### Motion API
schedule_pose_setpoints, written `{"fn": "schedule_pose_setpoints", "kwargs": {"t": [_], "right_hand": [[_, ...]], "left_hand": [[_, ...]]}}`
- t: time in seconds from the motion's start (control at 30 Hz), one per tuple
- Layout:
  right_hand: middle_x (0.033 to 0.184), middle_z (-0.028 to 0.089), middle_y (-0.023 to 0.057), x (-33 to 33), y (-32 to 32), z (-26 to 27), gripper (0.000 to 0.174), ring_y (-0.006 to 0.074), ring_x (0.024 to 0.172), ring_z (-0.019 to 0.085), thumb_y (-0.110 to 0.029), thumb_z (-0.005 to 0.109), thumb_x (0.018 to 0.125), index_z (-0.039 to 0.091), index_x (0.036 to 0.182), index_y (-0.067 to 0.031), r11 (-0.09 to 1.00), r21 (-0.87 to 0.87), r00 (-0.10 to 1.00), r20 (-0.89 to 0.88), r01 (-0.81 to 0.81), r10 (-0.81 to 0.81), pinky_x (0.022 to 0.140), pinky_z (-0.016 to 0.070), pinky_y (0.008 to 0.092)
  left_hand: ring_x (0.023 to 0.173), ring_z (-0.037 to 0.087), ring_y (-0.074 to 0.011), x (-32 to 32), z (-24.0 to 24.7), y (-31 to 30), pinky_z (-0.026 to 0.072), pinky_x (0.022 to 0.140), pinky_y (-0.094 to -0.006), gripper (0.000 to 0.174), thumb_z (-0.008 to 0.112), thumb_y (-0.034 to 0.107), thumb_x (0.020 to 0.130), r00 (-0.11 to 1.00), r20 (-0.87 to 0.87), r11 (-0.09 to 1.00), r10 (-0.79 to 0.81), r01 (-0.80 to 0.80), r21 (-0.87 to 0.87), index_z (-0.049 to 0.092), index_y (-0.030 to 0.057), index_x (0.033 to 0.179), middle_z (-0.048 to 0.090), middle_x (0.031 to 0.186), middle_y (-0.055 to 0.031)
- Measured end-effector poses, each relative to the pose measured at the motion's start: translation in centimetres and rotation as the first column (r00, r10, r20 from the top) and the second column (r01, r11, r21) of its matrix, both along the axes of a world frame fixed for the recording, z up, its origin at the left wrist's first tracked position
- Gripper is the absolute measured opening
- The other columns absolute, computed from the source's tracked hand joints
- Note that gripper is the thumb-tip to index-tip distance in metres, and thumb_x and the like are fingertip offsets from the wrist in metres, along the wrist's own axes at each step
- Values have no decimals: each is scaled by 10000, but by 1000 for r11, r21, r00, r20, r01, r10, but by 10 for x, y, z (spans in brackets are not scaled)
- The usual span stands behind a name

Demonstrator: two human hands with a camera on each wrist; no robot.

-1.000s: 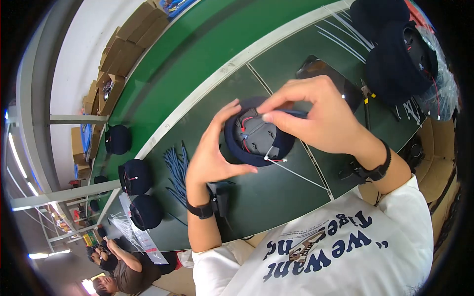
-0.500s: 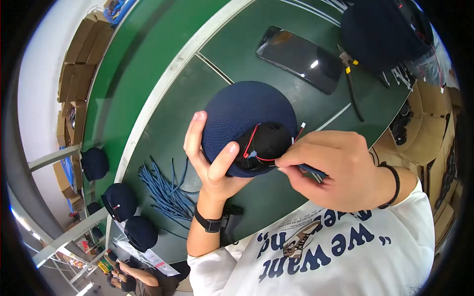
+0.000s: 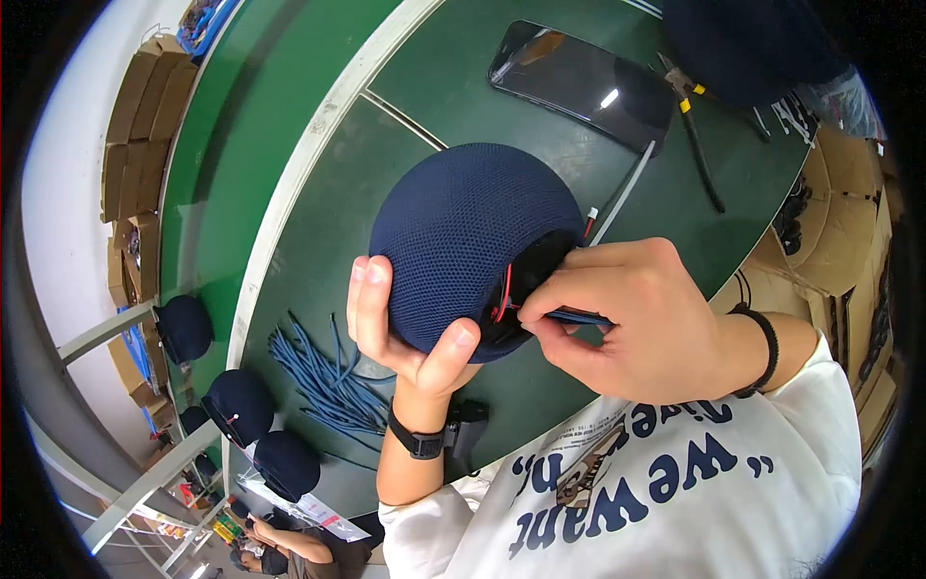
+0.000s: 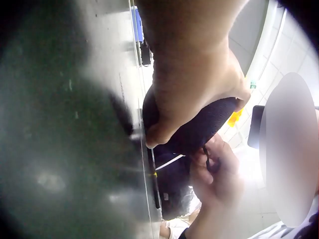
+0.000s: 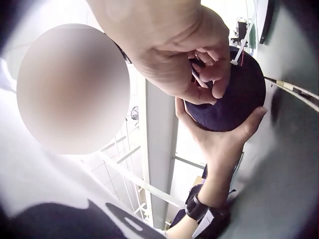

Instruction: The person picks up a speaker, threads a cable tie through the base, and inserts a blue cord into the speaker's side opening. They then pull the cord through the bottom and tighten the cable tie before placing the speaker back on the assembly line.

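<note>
My left hand (image 3: 415, 352) grips a round, navy mesh-covered speaker (image 3: 463, 227) from its near left side, thumb by the rim of its dark opening. The opening is tilted toward my right hand (image 3: 637, 323). Thumb and index finger of that hand pinch at the edge of the opening, and a dark blue cord (image 3: 579, 317) shows between its curled fingers. A red wire (image 3: 504, 289) lies in the opening, whose inside is mostly hidden by the right hand. A white zip tie (image 3: 625, 188) sticks out behind the speaker, near a small white connector (image 3: 591, 214).
A bundle of blue cords (image 3: 328, 381) lies left on the green table. Beyond the speaker are a black phone (image 3: 579, 82) and yellow-and-black cutters (image 3: 696, 135). Another navy speaker (image 3: 752, 48) stands far right; several more (image 3: 241, 405) line the left. A cardboard box (image 3: 820, 232) sits right.
The speaker has been tipped so its opening turns from facing up to facing the right hand. The left hand has shifted round its side; the right hand has come down to the opening's near edge.
</note>
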State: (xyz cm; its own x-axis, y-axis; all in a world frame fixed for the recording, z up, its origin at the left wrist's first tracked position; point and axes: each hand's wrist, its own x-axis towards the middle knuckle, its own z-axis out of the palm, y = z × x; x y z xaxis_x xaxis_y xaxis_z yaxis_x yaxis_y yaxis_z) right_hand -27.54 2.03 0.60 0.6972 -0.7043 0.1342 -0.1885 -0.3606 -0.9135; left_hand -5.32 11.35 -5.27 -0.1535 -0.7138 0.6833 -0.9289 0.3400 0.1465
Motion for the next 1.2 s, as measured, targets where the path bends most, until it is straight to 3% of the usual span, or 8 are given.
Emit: {"fn": "schedule_pose_setpoints", "kwargs": {"t": [0.23,0.4,0.5,0.6,0.83,1.0,1.1,1.2], "right_hand": [[787,755,120,7,2,-4,83,247,642,725,-11,792,831,747,900,-21,968,246,998,19,54,-61,603,552,321],[799,748,143,7,1,-12,42,289,623,713,-34,757,857,725,880,-19,974,217,996,33,71,-80,612,561,379],[847,745,143,5,2,-13,76,295,666,721,-24,746,863,722,936,-21,982,181,993,92,61,-79,615,561,384],[848,723,148,6,4,-3,151,318,712,722,-14,741,852,716,1000,-30,926,362,992,20,109,-125,631,567,384],[954,707,152,2,14,-15,194,343,799,721,10,706,840,699,1034,10,1000,3,998,66,12,-13,682,593,415],[1032,694,138,3,15,-11,197,355,837,716,3,687,858,696,1055,17,997,60,999,-6,-50,50,712,591,431],[1048,689,139,3,4,-20,203,354,850,714,4,682,865,695,1067,20,994,79,991,118,-77,67,730,587,433],[1063,679,144,2,7,-14,211,355,843,706,19,676,867,690,1077,25,995,89,997,71,-37,31,730,582,432]], "left_hand": [[1378,500,-498,1,-4,1,507,1098,-598,1035,1029,368,661,999,40,998,34,-33,-45,349,341,1441,347,1554,-301],[1382,485,-454,-15,-8,-9,447,1155,-557,727,963,284,768,981,-183,991,61,-82,-108,527,369,1344,418,1527,-273],[1401,467,-472,-12,-8,-11,463,1142,-576,890,1006,301,701,986,-154,991,71,-87,-102,459,337,1401,376,1544,-285],[1412,461,-507,-10,0,-9,499,1117,-614,1083,1039,349,634,994,-57,995,88,-91,-45,356,292,1472,345,1547,-306],[1418,453,-500,-11,0,-9,482,1133,-606,1089,1030,322,641,990,-87,993,113,-116,-34,350,280,1490,330,1563,-310],[1403,458,-495,-12,-1,-8,481,1126,-571,928,1023,316,684,984,-138,993,110,-115,-35,437,326,1404,336,1568,-291],[1402,455,-496,-14,-2,-11,482,1121,-567,935,1027,330,676,974,-205,990,100,-117,-73,443,337,1406,339,1566,-291],[1405,447,-497,-17,-2,-10,487,1114,-571,937,1028,329,677,969,-215,988,124,-141,-64,443,340,1409,328,1569,-289]]}}
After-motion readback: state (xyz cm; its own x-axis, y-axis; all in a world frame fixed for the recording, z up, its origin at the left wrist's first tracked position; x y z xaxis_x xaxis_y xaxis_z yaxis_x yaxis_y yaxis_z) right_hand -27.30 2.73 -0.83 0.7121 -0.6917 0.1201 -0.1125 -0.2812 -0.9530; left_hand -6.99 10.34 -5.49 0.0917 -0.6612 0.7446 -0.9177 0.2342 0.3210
